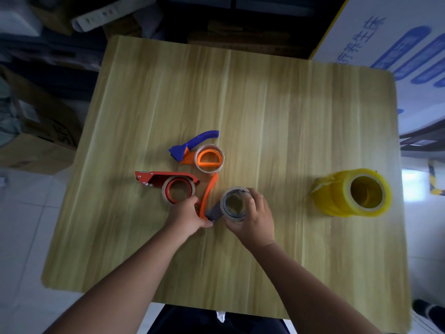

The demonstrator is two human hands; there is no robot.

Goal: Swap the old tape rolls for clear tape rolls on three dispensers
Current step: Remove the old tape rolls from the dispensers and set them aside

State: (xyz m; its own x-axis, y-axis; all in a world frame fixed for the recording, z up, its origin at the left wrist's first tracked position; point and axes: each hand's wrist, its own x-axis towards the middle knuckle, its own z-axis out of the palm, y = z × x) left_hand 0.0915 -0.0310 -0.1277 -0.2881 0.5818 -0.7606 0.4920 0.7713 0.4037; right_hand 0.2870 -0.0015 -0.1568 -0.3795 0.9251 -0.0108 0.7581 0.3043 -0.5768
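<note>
Three tape dispensers lie near the middle of the wooden table (265, 116). The blue-handled one (192, 144) carries a clear roll (209, 157) on an orange hub. A red one (163, 178) holds a clear roll (178, 192). The third, with an orange handle (209, 191) and a grey body (214, 211), lies closest to me. My left hand (186, 215) grips the lower end of that orange-handled dispenser. My right hand (255, 218) is closed around the clear roll (234, 203) sitting on it. A stack of yellow tape rolls (351, 192) lies on its side at the right.
Cardboard boxes (36, 131) stand on the floor to the left of the table. A white board with blue print (397, 44) leans at the back right. Dark clutter fills the space behind the far edge.
</note>
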